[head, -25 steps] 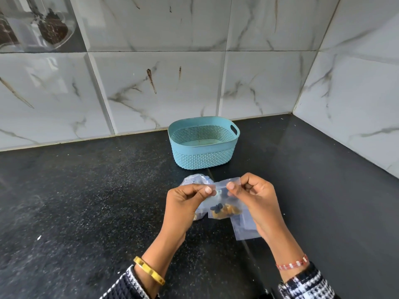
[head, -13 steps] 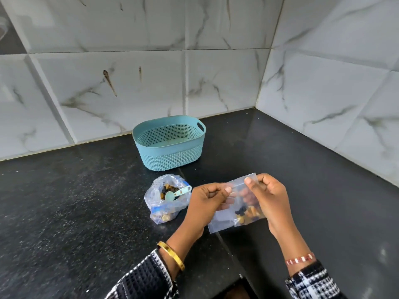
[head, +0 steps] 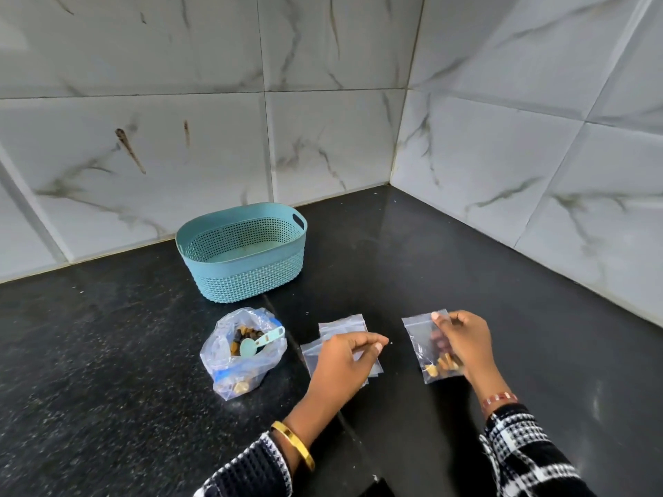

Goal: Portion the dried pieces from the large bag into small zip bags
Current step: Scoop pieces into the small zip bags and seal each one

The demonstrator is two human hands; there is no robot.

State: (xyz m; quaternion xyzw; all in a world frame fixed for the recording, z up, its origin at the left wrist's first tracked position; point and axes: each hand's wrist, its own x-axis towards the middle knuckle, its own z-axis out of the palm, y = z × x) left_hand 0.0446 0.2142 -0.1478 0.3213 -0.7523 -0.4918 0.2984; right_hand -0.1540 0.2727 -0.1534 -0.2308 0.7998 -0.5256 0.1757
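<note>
Grip point(head: 461, 344) (right) around filled zip bag point(head: 428, 347)

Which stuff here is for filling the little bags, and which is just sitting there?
For the job: big bag of dried pieces, teal scoop in it, empty small bags, filled small bag in the right hand.
Just there: empty blue basket, black counter.

Seen from the single camera on my head, looking forward and steeply down onto the black bench point(head: 107, 353) where it meets a tiled corner. The wide lens bows the wall tiles. My left hand point(head: 344, 364) and right hand point(head: 462, 346) sit close below the lens, low in the frame, sleeves cut by the bottom edge. Beyond my left hand, farther off, a teal basket point(head: 247, 281) stands by the wall.
</note>
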